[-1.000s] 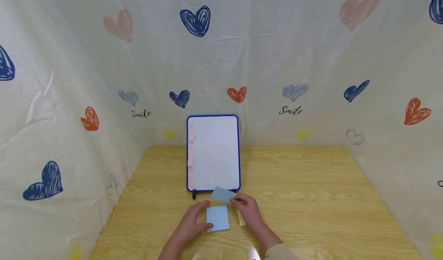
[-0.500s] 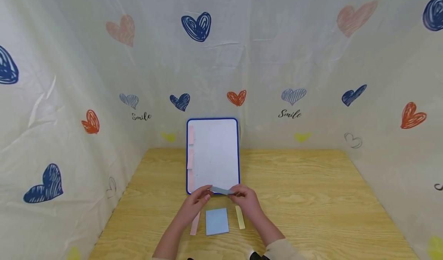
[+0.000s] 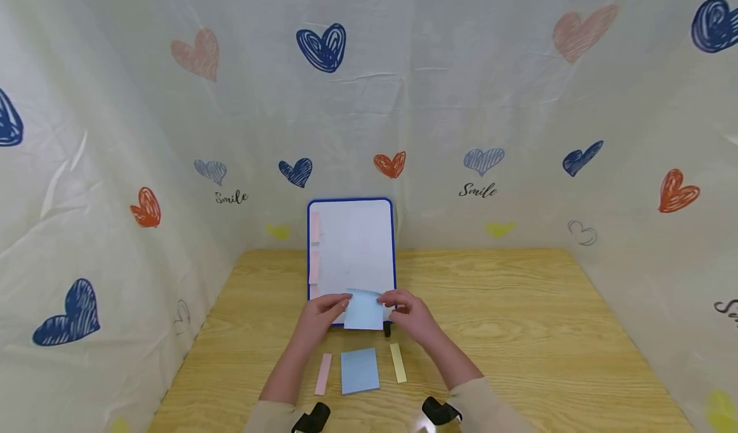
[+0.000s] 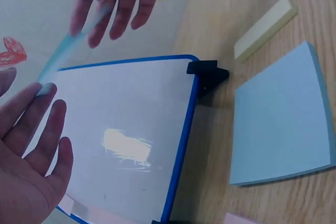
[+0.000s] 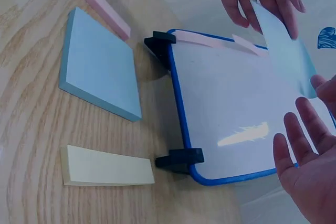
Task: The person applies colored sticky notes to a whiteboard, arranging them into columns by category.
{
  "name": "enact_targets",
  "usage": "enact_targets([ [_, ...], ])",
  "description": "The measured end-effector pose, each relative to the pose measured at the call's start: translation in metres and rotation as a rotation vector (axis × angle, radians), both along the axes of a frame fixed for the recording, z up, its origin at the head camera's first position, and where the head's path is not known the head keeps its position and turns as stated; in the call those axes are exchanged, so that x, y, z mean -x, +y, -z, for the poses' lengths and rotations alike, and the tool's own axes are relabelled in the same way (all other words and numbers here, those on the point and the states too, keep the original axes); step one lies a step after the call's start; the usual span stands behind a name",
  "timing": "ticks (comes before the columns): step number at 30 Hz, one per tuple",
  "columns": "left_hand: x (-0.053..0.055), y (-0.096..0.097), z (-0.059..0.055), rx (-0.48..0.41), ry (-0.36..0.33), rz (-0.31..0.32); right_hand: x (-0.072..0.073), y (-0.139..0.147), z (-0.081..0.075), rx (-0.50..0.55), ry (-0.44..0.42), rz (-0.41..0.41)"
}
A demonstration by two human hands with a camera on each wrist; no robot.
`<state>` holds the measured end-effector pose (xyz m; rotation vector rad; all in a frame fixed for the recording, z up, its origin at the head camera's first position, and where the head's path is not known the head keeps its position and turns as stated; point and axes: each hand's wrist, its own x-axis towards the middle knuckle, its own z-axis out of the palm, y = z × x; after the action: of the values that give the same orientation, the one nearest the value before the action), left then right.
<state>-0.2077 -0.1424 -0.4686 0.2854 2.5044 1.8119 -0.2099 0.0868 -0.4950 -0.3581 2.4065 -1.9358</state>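
A single blue sticky note [image 3: 364, 311] is held up in front of the lower part of a blue-framed whiteboard [image 3: 357, 247]. My left hand [image 3: 320, 316] pinches its left edge near the top, and my right hand [image 3: 410, 314] pinches its right edge. In the right wrist view the sticky note [image 5: 286, 51] spans between both hands, its face turned toward the board. Below them on the table lies a thick blue sticky note pad [image 3: 360, 371]. Pink strips [image 3: 314, 228] are stuck down the board's left side.
A narrow pink sticky pad [image 3: 323, 374] lies left of the blue pad, a narrow yellow one [image 3: 398, 362] to its right. Black feet [image 5: 181, 158] hold the whiteboard upright on the wooden table [image 3: 490, 330]. A heart-printed curtain [image 3: 438, 113] hangs behind.
The blue note has gone from the right hand's grip alone, over the pad, to both hands, and has risen upright before the board. The left hand has left the pad.
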Motion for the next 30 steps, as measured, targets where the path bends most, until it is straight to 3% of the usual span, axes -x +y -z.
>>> enact_targets([
  [9,0.023,0.004,-0.006,-0.029,-0.045,-0.067,0.022,-0.008,-0.013,-0.002,-0.006,0.039],
  [17,0.045,0.007,-0.014,-0.029,-0.001,-0.123,0.047,-0.023,-0.026,0.076,-0.033,0.130],
  [30,0.071,0.003,-0.031,0.039,0.022,-0.131,0.078,-0.030,-0.040,0.098,-0.005,0.160],
])
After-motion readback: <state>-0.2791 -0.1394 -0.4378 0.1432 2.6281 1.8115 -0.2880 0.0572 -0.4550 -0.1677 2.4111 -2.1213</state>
